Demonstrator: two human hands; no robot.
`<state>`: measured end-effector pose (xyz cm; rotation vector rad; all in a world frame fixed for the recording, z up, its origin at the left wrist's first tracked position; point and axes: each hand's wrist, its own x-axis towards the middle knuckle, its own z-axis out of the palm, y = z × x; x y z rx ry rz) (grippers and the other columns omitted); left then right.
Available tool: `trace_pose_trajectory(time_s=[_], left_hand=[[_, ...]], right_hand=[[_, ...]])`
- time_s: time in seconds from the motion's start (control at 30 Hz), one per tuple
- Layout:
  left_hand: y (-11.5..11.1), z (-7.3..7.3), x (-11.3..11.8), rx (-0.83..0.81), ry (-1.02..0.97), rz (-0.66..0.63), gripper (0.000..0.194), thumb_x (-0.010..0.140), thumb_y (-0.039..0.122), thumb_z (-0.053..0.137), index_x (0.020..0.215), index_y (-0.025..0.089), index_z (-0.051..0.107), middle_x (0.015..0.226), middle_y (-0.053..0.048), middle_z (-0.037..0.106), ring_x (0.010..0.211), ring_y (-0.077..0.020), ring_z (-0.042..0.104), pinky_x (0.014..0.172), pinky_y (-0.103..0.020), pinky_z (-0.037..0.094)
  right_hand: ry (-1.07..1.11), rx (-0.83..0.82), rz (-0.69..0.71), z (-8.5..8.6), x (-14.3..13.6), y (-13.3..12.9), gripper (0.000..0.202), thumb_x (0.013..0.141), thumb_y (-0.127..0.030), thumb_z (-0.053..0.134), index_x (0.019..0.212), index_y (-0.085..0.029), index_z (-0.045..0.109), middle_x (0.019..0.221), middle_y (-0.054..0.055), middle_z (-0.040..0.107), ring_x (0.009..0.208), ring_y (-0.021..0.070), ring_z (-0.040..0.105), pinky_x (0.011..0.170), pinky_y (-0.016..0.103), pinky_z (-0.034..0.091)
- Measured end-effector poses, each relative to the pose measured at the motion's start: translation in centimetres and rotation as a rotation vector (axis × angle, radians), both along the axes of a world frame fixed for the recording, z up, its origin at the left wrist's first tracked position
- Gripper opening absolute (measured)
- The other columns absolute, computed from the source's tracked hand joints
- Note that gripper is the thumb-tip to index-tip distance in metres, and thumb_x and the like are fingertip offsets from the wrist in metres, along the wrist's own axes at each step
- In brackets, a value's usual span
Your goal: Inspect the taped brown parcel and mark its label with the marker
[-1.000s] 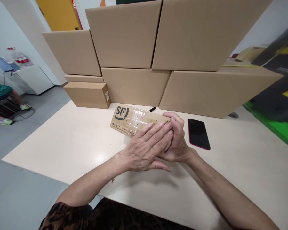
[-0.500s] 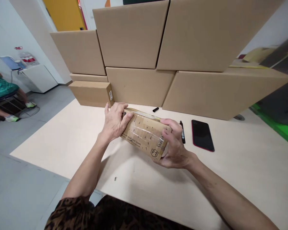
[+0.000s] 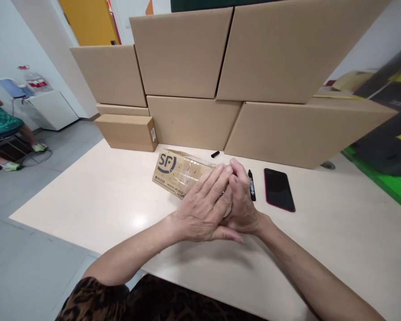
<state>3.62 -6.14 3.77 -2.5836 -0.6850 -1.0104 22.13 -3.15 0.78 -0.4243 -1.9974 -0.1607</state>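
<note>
A small brown cardboard box (image 3: pixel 175 171) with a black SF logo and shiny clear tape is tilted above the table. Its right end is in the grip of my right hand (image 3: pixel 243 203), whose fingers curl over the top corner. Across the right part of the printed face lies my left hand (image 3: pixel 207 205), open, fingers stretched out and thumb pointing right. The two hands touch and hide that end of the box. Just right of my right hand, a black marker (image 3: pixel 251 185) lies uncapped. Its black cap (image 3: pixel 215 154) rests behind the box.
Large cardboard boxes (image 3: pixel 194 122) are stacked along the back of the table (image 3: pixel 76 191). A smaller carton (image 3: pixel 125 132) stands in front of them at left. A dark phone (image 3: pixel 279 189) lies at right. A seated person (image 3: pixel 2 118) is beyond the table's left side.
My left hand has let go of the box's left end and moved right, onto its face against my right hand. The SF logo now shows.
</note>
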Motion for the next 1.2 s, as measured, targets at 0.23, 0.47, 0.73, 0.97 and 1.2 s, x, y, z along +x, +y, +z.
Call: trace_pose_trajectory(time_s=[0.23,0.47,0.73,0.97,1.2], left_hand=[[2.9,-0.3,-2.6,-0.084,-0.013,0.068,0.114,0.098,0.089,0.022,0.178,0.009,0.006,0.179,-0.027,0.033,0.171,-0.0360,0.026,0.139,-0.051,0.017],[7.6,-0.3,-8.5,-0.441,-0.270,0.353,0.088,0.105,0.083,0.026,0.169,0.026,0.045,0.178,-0.013,0.041,0.168,-0.0359,0.034,0.139,-0.063,0.006],[7.9,-2.2,-6.5,-0.915,-0.978,-0.113,0.083,0.102,0.083,0.038,0.162,0.028,0.055,0.169,-0.010,0.057,0.160,-0.0337,0.049,0.134,-0.054,0.037],[7.2,-2.6,-5.7,-1.019,-0.885,-0.298,0.083,0.098,0.083,0.052,0.163,0.030,0.053,0.174,-0.007,0.050,0.167,-0.0352,0.037,0.139,-0.052,0.030],[6.3,-2.7,-5.4,-0.816,-0.746,-0.265,0.097,0.092,0.074,0.070,0.173,0.033,0.037,0.181,-0.010,0.038,0.167,-0.0396,0.036,0.136,-0.057,0.032]], right_hand=[[0.099,-0.046,-0.044,-0.3,0.3,0.7,0.124,0.075,-0.063,0.085,0.175,-0.037,0.017,0.155,0.018,0.042,0.137,0.0474,0.053,0.108,0.075,0.052],[0.179,-0.160,-0.111,0.8,0.8,0.8,0.132,0.063,-0.046,0.092,0.171,-0.038,0.018,0.154,0.015,0.042,0.138,0.0466,0.050,0.114,0.076,0.048],[0.520,-0.648,0.095,2.5,3.1,0.5,0.121,0.063,-0.053,0.097,0.163,-0.049,0.028,0.147,0.008,0.054,0.133,0.0383,0.062,0.104,0.063,0.061],[1.049,-1.052,0.141,3.4,5.1,2.1,0.083,0.058,-0.028,0.089,0.135,-0.039,0.060,0.111,0.000,0.071,0.093,0.0290,0.077,0.092,0.062,0.066],[1.227,-1.097,0.244,4.0,5.7,4.4,0.019,0.066,-0.032,0.079,0.083,-0.031,0.070,0.089,0.000,0.078,0.094,0.0330,0.080,0.093,0.065,0.069]])
